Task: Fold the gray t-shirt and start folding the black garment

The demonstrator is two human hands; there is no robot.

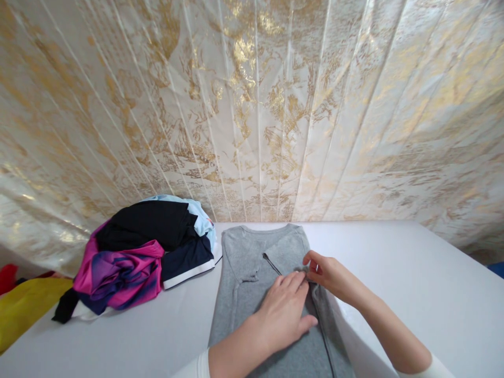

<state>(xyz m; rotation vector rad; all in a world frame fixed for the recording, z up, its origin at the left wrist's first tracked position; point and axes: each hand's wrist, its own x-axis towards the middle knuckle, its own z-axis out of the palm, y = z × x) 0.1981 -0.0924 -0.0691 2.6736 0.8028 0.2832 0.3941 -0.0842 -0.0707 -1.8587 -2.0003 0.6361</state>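
A grey long-sleeved shirt (246,302) lies spread on the white table, its neckline toward the wall and its sides folded inward. Dark trim lines run along the folded part on the right. Flat on the middle of the shirt rests my left hand (284,315), fingers stretched out and thumb apart. At the shirt's right side, my right hand (325,273) pinches the grey cloth between thumb and fingers, close to the left fingertips. The lower end of the shirt runs out of view, partly behind my left forearm.
A heap of clothes (134,226), black, navy, light blue and pink-purple, sits left on the white table (417,294). Yellow cloth (33,304) and red cloth (8,278) show at the far left. A gold-patterned curtain (252,105) hangs behind the table's back edge.
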